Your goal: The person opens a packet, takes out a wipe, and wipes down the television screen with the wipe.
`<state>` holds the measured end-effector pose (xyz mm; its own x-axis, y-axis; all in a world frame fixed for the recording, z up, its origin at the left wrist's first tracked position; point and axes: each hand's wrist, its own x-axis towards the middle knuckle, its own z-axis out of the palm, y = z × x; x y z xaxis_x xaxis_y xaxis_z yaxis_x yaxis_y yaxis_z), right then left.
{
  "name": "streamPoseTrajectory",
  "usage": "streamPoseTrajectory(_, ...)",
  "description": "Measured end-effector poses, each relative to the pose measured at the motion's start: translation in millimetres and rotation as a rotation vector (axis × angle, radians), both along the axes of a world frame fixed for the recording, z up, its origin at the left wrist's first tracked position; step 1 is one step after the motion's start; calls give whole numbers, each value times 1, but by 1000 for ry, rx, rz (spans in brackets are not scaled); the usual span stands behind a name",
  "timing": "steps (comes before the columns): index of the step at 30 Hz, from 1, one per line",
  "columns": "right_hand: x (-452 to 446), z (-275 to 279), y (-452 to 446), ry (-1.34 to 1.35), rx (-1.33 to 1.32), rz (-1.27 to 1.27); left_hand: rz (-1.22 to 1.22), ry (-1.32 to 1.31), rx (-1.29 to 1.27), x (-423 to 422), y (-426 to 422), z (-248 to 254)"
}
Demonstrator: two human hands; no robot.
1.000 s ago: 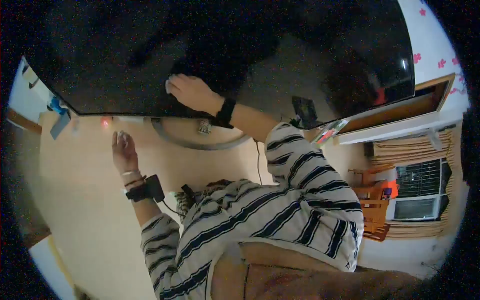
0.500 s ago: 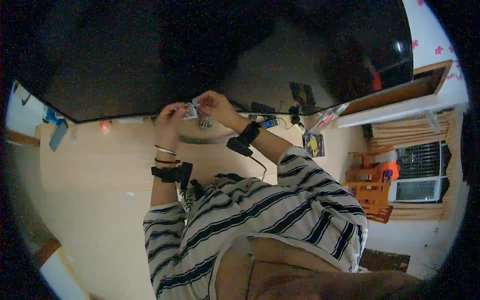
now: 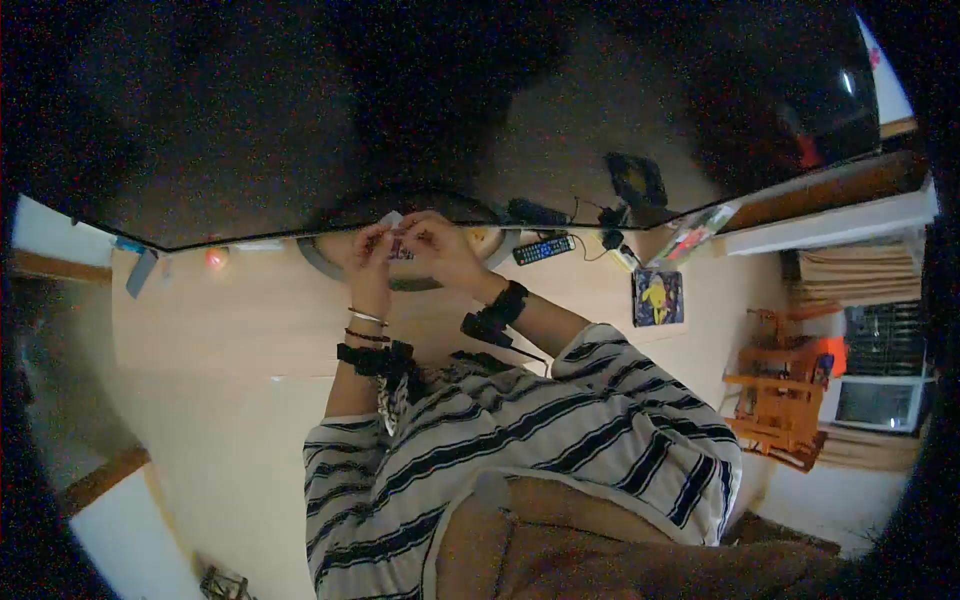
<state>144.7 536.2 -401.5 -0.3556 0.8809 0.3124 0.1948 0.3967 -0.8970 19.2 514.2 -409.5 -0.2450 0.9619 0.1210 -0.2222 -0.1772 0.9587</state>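
In front of the large dark screen, my left hand (image 3: 370, 252) and my right hand (image 3: 437, 248) are brought close together, fingertips pinched. Between them is a small whitish piece (image 3: 393, 218), its corner poking out above the fingers; it looks like a small printed card or packet, mostly hidden by my fingers. Just under the hands, an item with dark lettering (image 3: 402, 252) shows above the oval screen base (image 3: 330, 258). Both my wrists wear black straps with a small box.
The large screen (image 3: 250, 150) rises along the far edge of the wooden tabletop (image 3: 230, 320). A remote control (image 3: 544, 250), black cables and plugs (image 3: 612, 238), and a dark booklet with a yellow figure (image 3: 656, 298) lie to the right. A reddish round object (image 3: 216, 258) sits at left.
My view has shifted, so the tabletop and screen base show more fully. My hands have drawn closer together, and the printed piece between them is now more covered by fingers.
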Motion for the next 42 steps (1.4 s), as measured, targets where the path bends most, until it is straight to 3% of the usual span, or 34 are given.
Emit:
streamPoseTrajectory(5,15,-8,-8,-129,179,117,162,4,152,14,6,-37)
streamPoseTrajectory(8,23,-5,-26,-199,370,150,42,-213,14,4,9,-56)
streamPoseTrajectory(10,33,9,-38,-200,275,201,217,-279,119,-21,33,-85)
streamPoseTrajectory(11,46,1,-45,-209,128,152,334,-519,288,-33,35,-69)
streamPoseTrajectory(12,63,-11,-54,-219,-38,92,371,-459,405,-57,45,-70)
streamPoseTrajectory(13,78,-12,-60,-247,-31,77,374,-457,427,-88,61,-77)
streamPoseTrajectory(15,119,-27,-73,-341,-61,-9,505,-437,232,-130,91,-107)
streamPoseTrajectory(19,223,-79,-82,-312,-145,-152,612,-601,356,-105,115,-109)
streamPoseTrajectory(21,257,-88,-103,-319,-56,-207,703,-243,61,-51,74,-67)
streamPoseTrajectory(22,260,-80,-118,-325,-66,-216,636,-110,245,-30,62,-75)
streamPoseTrajectory(24,249,-47,-141,-243,-214,-342,646,436,38,18,36,-73)
streamPoseTrajectory(25,246,-47,-147,-244,-223,-351,634,438,33,30,35,-83)
streamPoseTrajectory(26,245,-18,-110,-167,-317,-311,589,256,77,39,65,-80)
streamPoseTrajectory(27,244,-15,-111,-94,-331,-313,528,26,194,51,72,-101)
streamPoseTrajectory(28,245,-8,-106,-101,-337,-320,523,20,186,33,92,-135)
streamPoseTrajectory(30,248,8,-94,-138,-169,-370,957,-212,153,-26,126,-201)
streamPoseTrajectory(31,261,12,-86,-71,-2,-396,878,-77,0,-33,105,-148)
streamPoseTrajectory(32,272,30,-80,-222,60,-535,791,60,-148,-42,84,-88)
streamPoseTrajectory(33,265,60,-77,-82,82,-632,784,57,-159,-41,87,-92)
streamPoseTrajectory(35,293,87,-73,-47,39,-698,1022,81,-219,-44,99,-100)
streamPoseTrajectory(37,270,128,-77,-178,157,-868,1034,54,-151,-4,82,-63)
streamPoseTrajectory(39,282,122,-76,-85,154,-894,1014,347,10,40,60,-18)
streamPoseTrajectory(41,294,126,-74,5,147,-915,973,495,-565,90,73,-79)
streamPoseTrajectory(42,297,133,-71,31,250,-948,924,438,-513,106,74,-92)
